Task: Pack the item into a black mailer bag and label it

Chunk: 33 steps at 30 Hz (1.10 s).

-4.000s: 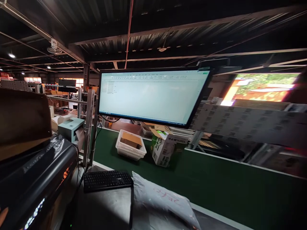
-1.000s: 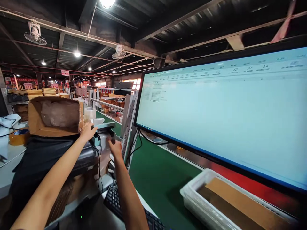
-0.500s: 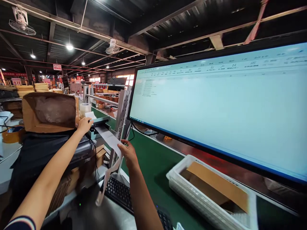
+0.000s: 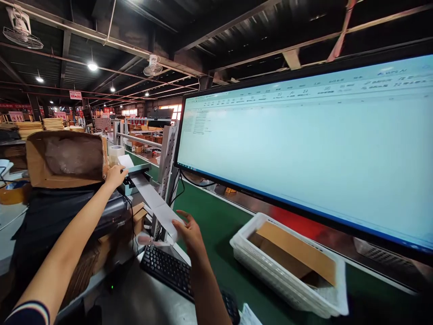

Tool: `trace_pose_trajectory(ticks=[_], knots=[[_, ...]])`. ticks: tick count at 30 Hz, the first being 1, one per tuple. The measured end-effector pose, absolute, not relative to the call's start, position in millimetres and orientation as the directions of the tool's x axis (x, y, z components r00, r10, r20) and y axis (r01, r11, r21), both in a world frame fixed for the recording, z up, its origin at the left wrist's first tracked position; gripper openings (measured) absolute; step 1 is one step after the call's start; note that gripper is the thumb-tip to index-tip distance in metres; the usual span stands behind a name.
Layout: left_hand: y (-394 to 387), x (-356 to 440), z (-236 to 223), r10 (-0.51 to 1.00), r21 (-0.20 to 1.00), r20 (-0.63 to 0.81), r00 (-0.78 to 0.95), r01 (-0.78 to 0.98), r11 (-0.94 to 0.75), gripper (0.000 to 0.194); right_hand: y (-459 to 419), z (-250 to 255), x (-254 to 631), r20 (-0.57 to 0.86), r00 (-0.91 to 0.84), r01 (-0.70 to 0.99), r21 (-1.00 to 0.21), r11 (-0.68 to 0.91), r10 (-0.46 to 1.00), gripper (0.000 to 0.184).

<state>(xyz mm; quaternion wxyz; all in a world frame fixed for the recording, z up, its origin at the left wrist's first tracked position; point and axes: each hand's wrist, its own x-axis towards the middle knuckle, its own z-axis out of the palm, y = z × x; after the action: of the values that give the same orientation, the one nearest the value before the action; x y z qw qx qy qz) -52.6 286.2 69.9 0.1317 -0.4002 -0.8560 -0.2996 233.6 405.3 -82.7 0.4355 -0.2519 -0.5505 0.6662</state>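
My left hand [image 4: 115,176] rests on top of a small pale-green label printer [image 4: 135,178], fingers curled over its edge. A long white paper strip [image 4: 154,203] runs out of the printer down to my right hand [image 4: 189,232], which pinches the strip near its lower end above a black keyboard [image 4: 172,271]. The strip's tail curls loosely to the left of that hand.
A large monitor [image 4: 304,153] with a spreadsheet fills the right. A white plastic basket [image 4: 287,275] holding cardboard sits on the green belt [image 4: 216,234]. An open cardboard box [image 4: 66,158] stands on a black machine [image 4: 61,212] at left. A perforated metal post [image 4: 165,167] rises behind the printer.
My right hand has pulled the paper strip farther out of the printer, down and toward me. The left hand stays on the printer. Four seconds ago, no hands were raised.
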Motion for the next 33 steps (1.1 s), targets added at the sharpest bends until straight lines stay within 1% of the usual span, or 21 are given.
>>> trace_pose_trajectory(ticks=[3,10,13,16,20,22,24,26,28,29,30,33], knots=[[285,-50,68,0.614,0.404,0.464,-0.638,0.770,0.495,0.039,397,-85,261,0.098,-0.509,-0.322,-0.943,-0.083,0.855,0.084],[285,-52,62,0.633,0.382,0.463,-0.620,0.784,0.489,0.042,380,-94,302,0.045,-0.471,-0.276,-0.956,-0.098,0.881,0.087],[285,-53,59,0.637,0.373,0.466,-0.614,0.789,0.487,0.041,375,-97,313,0.039,-0.460,-0.277,-0.955,-0.102,0.887,0.091],[284,-53,54,0.655,0.356,0.468,-0.593,0.805,0.475,0.040,371,-100,319,0.039,-0.458,-0.284,-0.953,-0.104,0.888,0.089],[282,-55,48,0.667,0.351,0.480,-0.570,0.821,0.450,0.040,368,-102,319,0.009,-0.467,-0.280,-0.950,-0.139,0.884,0.093],[280,-56,47,0.666,0.344,0.479,-0.571,0.821,0.456,0.040,366,-103,318,0.005,-0.477,-0.273,-0.951,-0.143,0.879,0.091],[278,-56,49,0.684,0.282,0.489,-0.541,0.840,0.463,0.037,365,-104,318,0.006,-0.480,-0.269,-0.953,-0.141,0.877,0.088],[277,-56,55,0.742,0.150,0.492,-0.455,0.884,0.443,0.031,364,-105,317,0.003,-0.472,-0.265,-0.954,-0.139,0.882,0.087],[279,-54,65,0.807,0.037,0.446,-0.387,0.909,0.416,0.029,363,-107,315,0.008,-0.459,-0.262,-0.957,-0.127,0.888,0.084],[282,-52,71,0.826,0.018,0.418,-0.379,0.912,0.410,0.031,362,-107,314,0.009,-0.455,-0.261,-0.957,-0.123,0.891,0.084],[286,-51,77,0.835,0.022,0.395,-0.383,0.913,0.408,0.034,361,-107,313,0.008,-0.455,-0.261,-0.957,-0.124,0.890,0.083],[303,-42,90,0.855,0.073,0.366,-0.368,0.927,0.368,0.038,357,-107,311,-0.017,-0.470,-0.259,-0.953,-0.156,0.883,0.087]])
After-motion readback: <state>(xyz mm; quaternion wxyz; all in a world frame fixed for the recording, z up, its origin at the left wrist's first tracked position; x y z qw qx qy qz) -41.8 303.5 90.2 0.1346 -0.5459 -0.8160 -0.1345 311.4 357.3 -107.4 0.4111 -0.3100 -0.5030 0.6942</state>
